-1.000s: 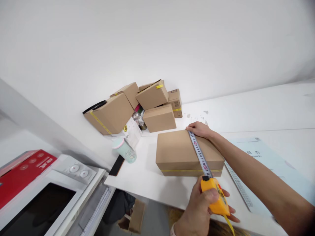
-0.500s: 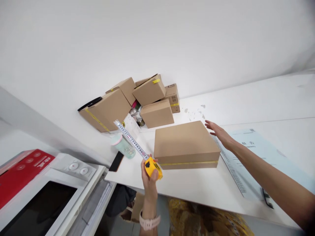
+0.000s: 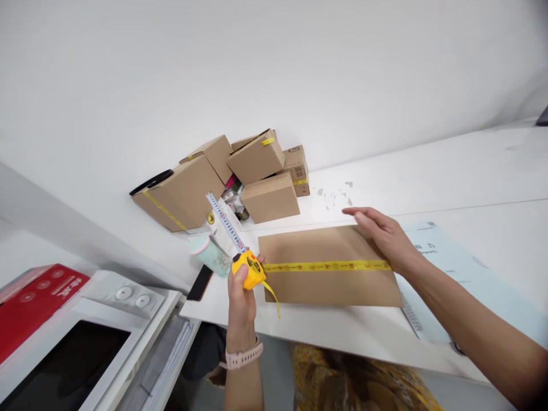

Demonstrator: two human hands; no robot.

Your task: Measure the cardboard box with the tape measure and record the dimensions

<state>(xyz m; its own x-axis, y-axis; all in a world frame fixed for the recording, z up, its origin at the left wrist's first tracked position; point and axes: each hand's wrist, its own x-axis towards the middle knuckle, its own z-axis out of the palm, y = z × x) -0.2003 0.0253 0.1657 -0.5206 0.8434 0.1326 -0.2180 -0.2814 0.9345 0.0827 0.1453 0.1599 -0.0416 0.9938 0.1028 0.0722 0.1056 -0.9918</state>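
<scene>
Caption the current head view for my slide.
Left hand holding a yellow tape measure, blade extended; right hand at the right end of a yellow-taped cardboard box.

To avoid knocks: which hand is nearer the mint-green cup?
Left. The left hand, gripping the tape measure, is just right of the cup; the right hand is farther, at the front box's right end.

Single view from the camera worn on my head, facing forward and steeply down over the desk (image 3: 325, 325). It sits close enough that my left hand (image 3: 243, 291), at the centre, and my right hand (image 3: 383, 237), right of centre, appear large with their forearms. The wall (image 3: 274, 63), farther off, fills the upper frame; the microwave (image 3: 72, 354), lower left, is cut by the frame's edge.
</scene>
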